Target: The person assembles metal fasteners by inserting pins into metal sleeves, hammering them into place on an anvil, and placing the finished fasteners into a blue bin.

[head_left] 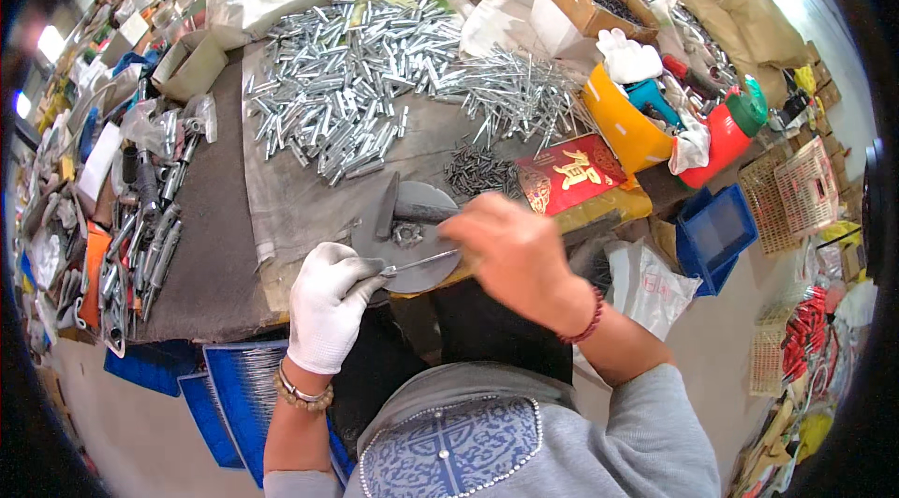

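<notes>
My left hand, in a white glove, pinches one end of a thin metal rod over a round grey plate at the table's near edge. The bare right hand is at the rod's other end, slightly blurred, fingers drawn together; what they hold, if anything, is hidden. On the plate lies a dark hammer, its handle pointing toward the right hand's fingertips. Just beneath the handle sits a small round metal piece. Dark small screw-like parts form a pile behind the right hand.
Shiny metal tubes and thin rods are heaped farther back. To the right are a red printed packet, a yellow container and a cardboard box. Tools crowd the left; blue trays stand below the edge.
</notes>
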`<state>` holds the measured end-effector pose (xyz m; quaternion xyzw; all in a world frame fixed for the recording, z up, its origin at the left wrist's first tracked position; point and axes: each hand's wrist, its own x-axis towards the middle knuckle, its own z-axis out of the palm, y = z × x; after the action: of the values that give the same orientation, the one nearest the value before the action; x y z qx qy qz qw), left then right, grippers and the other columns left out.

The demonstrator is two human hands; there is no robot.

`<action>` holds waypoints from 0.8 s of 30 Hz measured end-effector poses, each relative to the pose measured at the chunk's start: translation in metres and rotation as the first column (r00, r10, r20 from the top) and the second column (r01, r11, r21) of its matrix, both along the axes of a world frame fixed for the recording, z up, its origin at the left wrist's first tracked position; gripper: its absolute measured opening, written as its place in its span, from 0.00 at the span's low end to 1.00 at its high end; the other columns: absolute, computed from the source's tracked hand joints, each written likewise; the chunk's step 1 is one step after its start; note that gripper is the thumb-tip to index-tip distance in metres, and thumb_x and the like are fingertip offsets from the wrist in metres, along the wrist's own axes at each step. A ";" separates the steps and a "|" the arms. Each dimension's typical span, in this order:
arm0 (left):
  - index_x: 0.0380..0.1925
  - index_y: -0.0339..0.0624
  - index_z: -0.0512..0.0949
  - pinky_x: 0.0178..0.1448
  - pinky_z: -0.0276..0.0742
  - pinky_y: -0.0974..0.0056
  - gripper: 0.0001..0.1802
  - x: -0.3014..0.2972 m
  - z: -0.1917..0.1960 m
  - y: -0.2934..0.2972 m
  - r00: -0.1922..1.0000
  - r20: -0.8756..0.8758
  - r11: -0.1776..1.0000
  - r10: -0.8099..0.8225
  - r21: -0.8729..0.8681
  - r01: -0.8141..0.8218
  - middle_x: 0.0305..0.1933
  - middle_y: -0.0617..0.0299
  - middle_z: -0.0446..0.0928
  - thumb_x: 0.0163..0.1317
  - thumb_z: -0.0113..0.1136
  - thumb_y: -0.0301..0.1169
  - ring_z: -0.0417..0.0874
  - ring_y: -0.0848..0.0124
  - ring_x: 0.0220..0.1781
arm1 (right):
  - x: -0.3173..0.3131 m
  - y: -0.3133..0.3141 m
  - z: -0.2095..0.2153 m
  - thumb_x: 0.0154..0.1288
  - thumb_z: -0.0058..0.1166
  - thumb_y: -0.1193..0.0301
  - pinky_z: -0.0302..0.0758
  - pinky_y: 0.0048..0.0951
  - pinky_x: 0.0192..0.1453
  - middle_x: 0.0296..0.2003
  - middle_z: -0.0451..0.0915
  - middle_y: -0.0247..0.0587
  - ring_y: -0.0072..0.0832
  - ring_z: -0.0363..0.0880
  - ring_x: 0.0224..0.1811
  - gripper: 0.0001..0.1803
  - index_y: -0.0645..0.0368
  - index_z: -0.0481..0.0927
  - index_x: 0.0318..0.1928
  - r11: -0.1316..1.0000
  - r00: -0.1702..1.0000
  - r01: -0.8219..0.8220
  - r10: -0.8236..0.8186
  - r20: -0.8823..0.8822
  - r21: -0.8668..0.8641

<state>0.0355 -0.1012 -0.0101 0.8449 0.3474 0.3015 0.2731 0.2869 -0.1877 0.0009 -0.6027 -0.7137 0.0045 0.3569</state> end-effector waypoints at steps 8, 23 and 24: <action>0.38 0.41 0.91 0.52 0.81 0.53 0.09 0.005 -0.002 0.004 1.000 0.012 0.999 0.006 0.041 -0.006 0.39 0.55 0.83 0.58 0.79 0.26 0.85 0.54 0.47 | 0.085 -0.003 0.001 0.60 0.66 0.80 0.83 0.44 0.54 0.43 0.84 0.42 0.47 0.87 0.48 0.14 0.54 0.90 0.47 0.947 0.967 0.224 -0.246 -0.070 -0.230; 0.36 0.41 0.91 0.51 0.81 0.55 0.08 0.000 -0.002 -0.004 1.000 0.020 0.996 0.004 0.094 -0.005 0.36 0.55 0.82 0.55 0.80 0.24 0.84 0.56 0.44 | 0.074 0.003 0.013 0.66 0.63 0.75 0.84 0.49 0.50 0.45 0.80 0.43 0.47 0.87 0.49 0.10 0.56 0.83 0.48 0.965 0.987 0.119 -0.090 0.132 -0.233; 0.36 0.41 0.91 0.51 0.81 0.55 0.09 -0.002 -0.002 -0.006 1.000 0.020 0.994 0.015 0.106 -0.017 0.36 0.55 0.82 0.55 0.80 0.24 0.84 0.56 0.44 | 0.068 0.006 0.013 0.67 0.62 0.74 0.84 0.50 0.51 0.47 0.80 0.44 0.49 0.87 0.48 0.11 0.55 0.82 0.49 0.972 0.993 0.092 -0.073 0.096 -0.215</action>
<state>0.0337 -0.1072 -0.0121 0.8525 0.3349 0.3297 0.2286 0.3548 -0.1815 0.0142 -0.6671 -0.6981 0.0418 0.2566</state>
